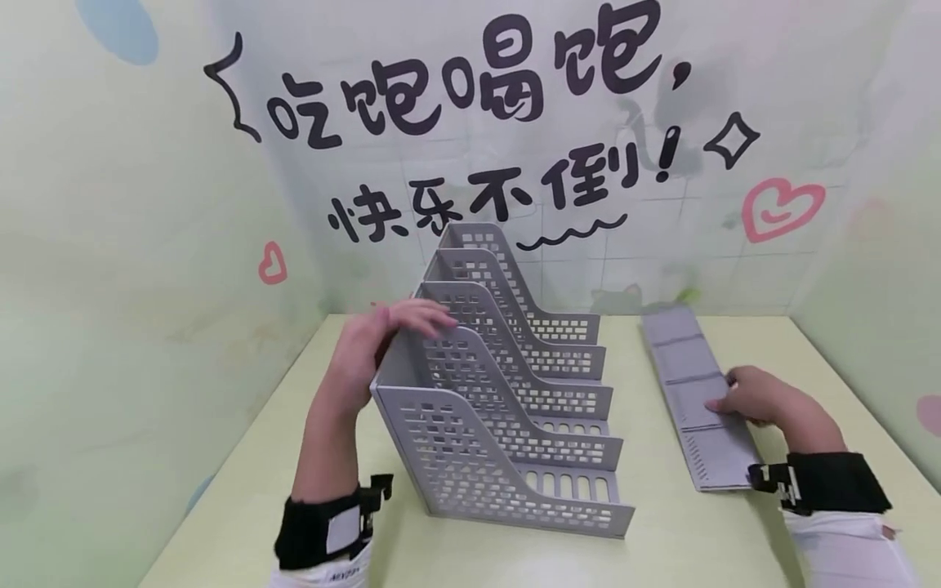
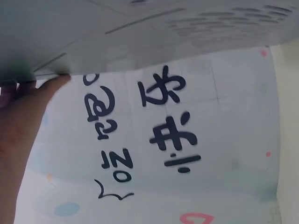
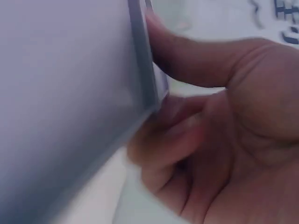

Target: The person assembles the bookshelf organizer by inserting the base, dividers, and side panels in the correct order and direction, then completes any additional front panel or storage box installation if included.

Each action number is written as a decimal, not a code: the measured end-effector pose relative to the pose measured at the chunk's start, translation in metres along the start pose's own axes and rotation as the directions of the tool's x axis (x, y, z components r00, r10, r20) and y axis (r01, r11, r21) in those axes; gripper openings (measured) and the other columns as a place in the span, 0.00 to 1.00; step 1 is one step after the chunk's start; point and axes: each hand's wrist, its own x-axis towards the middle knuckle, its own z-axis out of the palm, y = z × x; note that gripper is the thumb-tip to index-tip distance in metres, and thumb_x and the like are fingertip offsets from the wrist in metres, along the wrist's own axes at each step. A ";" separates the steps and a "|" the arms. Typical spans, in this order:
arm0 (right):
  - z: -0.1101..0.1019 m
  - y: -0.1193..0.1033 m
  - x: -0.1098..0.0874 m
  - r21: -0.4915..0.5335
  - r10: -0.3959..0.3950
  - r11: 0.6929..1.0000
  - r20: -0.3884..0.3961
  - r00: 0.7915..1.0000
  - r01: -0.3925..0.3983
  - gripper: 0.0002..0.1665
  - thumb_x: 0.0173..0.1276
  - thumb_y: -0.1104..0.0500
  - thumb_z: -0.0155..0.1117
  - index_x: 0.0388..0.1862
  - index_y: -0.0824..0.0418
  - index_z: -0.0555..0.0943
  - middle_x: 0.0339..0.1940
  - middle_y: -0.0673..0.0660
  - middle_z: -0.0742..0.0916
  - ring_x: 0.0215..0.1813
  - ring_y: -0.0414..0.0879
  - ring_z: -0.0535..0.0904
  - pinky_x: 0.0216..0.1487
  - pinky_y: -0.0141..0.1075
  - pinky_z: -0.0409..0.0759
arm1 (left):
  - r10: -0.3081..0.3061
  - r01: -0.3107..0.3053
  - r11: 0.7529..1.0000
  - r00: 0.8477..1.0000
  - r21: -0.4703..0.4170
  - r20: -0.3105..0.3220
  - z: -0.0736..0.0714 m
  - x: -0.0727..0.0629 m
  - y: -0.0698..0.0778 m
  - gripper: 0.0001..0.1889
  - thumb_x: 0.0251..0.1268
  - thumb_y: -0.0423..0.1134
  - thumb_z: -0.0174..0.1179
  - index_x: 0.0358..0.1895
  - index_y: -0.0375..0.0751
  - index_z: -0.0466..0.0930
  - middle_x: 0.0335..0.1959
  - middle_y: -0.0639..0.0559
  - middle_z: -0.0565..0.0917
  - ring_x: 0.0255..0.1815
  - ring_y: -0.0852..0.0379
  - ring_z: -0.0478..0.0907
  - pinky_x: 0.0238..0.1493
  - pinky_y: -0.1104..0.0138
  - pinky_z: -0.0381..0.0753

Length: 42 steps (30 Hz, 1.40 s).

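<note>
A grey magazine file rack (image 1: 459,457) with several slots and perforated dividers stands upright on the table, its low fronts facing right. My left hand (image 1: 367,339) grips the top edge of its tall back, fingers over the rim. In the left wrist view the thumb lies along the outer face of the back panel (image 2: 140,42). At the right, my right hand (image 1: 772,404) pinches the long edge of a flat grey plastic panel (image 1: 694,388), creased into several sections. In the right wrist view, thumb and curled fingers (image 3: 163,149) close round this panel's edge (image 3: 147,70).
The pale yellow table (image 1: 529,563) runs back to a wall covering (image 1: 588,269) with black lettering and a pink heart. Side walls (image 1: 132,310) stand at left and right. Each wrist wears a black strap (image 1: 838,482).
</note>
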 end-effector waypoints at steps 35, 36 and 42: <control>0.037 -0.137 -0.050 0.068 -0.149 0.983 -0.244 0.958 0.170 0.35 0.79 0.61 0.48 0.78 0.81 0.64 0.57 0.77 0.88 0.48 0.61 0.91 0.36 0.45 0.90 | 0.062 -0.061 0.998 0.994 0.008 -0.090 0.013 -0.008 -0.010 0.20 0.62 0.31 0.43 0.18 0.31 0.83 0.47 0.58 0.93 0.50 0.53 0.82 0.65 0.62 0.74; 0.037 -0.138 -0.051 0.066 -0.153 0.982 -0.246 0.957 0.174 0.35 0.78 0.61 0.48 0.77 0.81 0.65 0.56 0.77 0.88 0.47 0.60 0.91 0.36 0.44 0.89 | 0.060 -0.060 0.998 0.994 0.005 -0.093 0.013 -0.008 -0.009 0.20 0.62 0.31 0.43 0.18 0.31 0.83 0.47 0.58 0.93 0.50 0.53 0.82 0.65 0.62 0.74; 0.041 -0.146 -0.051 0.062 -0.188 0.976 -0.241 0.952 0.209 0.33 0.78 0.62 0.49 0.76 0.79 0.68 0.49 0.72 0.91 0.40 0.51 0.91 0.31 0.39 0.85 | 0.064 -0.065 0.998 0.993 -0.012 -0.104 0.012 -0.008 -0.007 0.21 0.62 0.31 0.43 0.19 0.29 0.83 0.47 0.59 0.93 0.50 0.54 0.82 0.62 0.62 0.75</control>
